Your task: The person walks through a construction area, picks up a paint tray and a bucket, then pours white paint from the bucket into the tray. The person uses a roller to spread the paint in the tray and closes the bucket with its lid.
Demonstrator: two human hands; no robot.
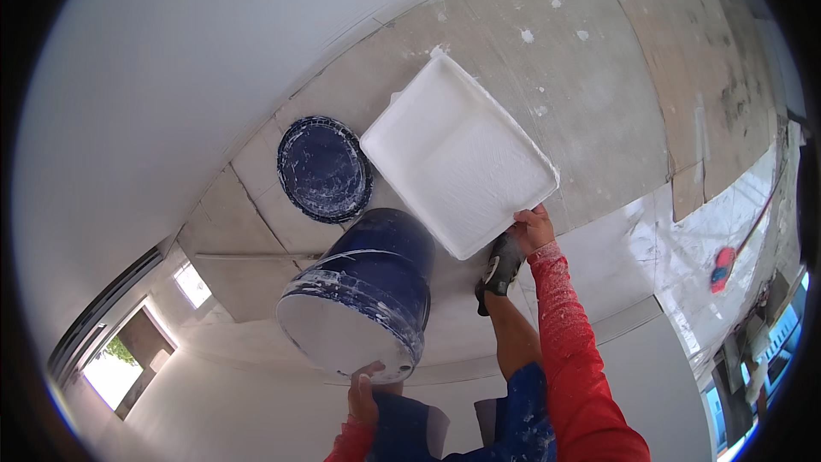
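My right hand (pixel 534 229) grips the near right corner of a white paint tray (pixel 513 141), thumb over its edge. White paint coats the inside of the tray. My left hand (pixel 363 398) is closed on the rim of a dark blue bucket (pixel 389 235), which tilts with its mouth toward me. The bucket's inside is white, and white paint smears its rim and side. Just beyond the bucket, a round blue lid (pixel 323 168) lies on the floor, splashed with white around its edge.
A white wall (pixel 171 60) runs along the left. The floor (pixel 590 94) carries white paint spots, with brown sheeting (pixel 684 60) farther right. A long-handled broom with a red and blue head (pixel 723 270) lies at the right. My shoe (pixel 503 265) is beside the tray.
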